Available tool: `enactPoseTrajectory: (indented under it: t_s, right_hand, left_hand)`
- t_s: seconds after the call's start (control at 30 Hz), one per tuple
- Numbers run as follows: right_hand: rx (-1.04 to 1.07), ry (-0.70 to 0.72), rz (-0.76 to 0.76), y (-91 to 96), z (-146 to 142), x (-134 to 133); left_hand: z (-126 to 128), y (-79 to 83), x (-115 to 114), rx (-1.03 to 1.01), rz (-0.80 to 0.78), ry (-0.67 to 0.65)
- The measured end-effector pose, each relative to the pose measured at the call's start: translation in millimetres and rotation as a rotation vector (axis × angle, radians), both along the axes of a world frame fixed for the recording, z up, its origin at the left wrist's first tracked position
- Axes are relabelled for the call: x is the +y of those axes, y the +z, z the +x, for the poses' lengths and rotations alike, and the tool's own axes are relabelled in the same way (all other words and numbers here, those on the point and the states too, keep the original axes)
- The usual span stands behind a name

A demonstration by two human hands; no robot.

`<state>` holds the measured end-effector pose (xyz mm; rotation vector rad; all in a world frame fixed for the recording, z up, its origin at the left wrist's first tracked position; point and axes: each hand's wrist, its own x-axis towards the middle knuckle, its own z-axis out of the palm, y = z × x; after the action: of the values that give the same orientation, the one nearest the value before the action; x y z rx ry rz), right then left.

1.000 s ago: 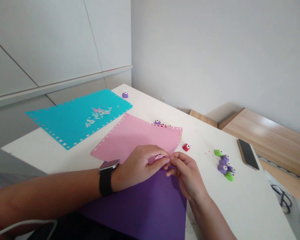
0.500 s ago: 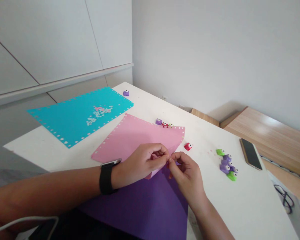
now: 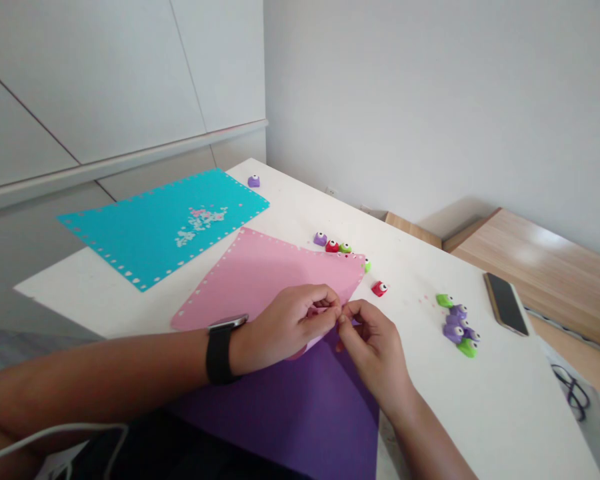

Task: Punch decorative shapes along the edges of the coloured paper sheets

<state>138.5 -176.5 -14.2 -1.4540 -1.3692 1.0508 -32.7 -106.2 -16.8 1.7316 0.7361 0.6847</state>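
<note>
My left hand point(image 3: 285, 327), with a black watch point(image 3: 221, 350) on its wrist, and my right hand point(image 3: 373, 347) meet fingertip to fingertip over the near corner of a pink sheet point(image 3: 260, 273) with punched edges. Both are pinched closed on something small that I cannot make out. The pink sheet lies partly over a purple sheet point(image 3: 300, 407) near the table's front edge. A small red punch point(image 3: 379, 289) sits just right of the pink sheet.
A teal sheet point(image 3: 155, 227) with punched edges and a heap of confetti lies at the back left, a purple punch point(image 3: 253, 181) beyond it. More small punches point(image 3: 333, 245) sit behind the pink sheet, and a cluster point(image 3: 459, 327) at right. A phone point(image 3: 506, 303) lies near the table's right edge.
The pink sheet's near corner has been drawn down under my hands. Both hands have stayed together, fingertips pinching; the view has shifted slightly.
</note>
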Motion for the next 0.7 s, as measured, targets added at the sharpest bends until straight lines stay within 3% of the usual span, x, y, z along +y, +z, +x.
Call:
enactPoseTrajectory:
  t_s: [0.17, 0.47, 0.6, 0.7]
  right_hand:
    - [0.128, -0.005, -0.024, -1.1, 4.4, 2.9]
    - [0.270, 0.033, -0.054, -6.1, 7.8, 8.0]
    - [0.235, -0.224, 0.044, -4.8, 45.4, 16.0]
    - [-0.142, -0.431, 0.069, -7.8, 88.6, 21.9]
  left_hand:
    - [1.6, -1.2, 2.8, -0.082, -0.050, -0.003]
    - [2.7, 2.0, 1.3, -0.052, -0.048, 0.010]
    - [2.6, 2.5, 1.4, -0.028, -0.021, 0.010]
    - [1.1, -1.2, 1.1, -0.031, -0.044, -0.042]
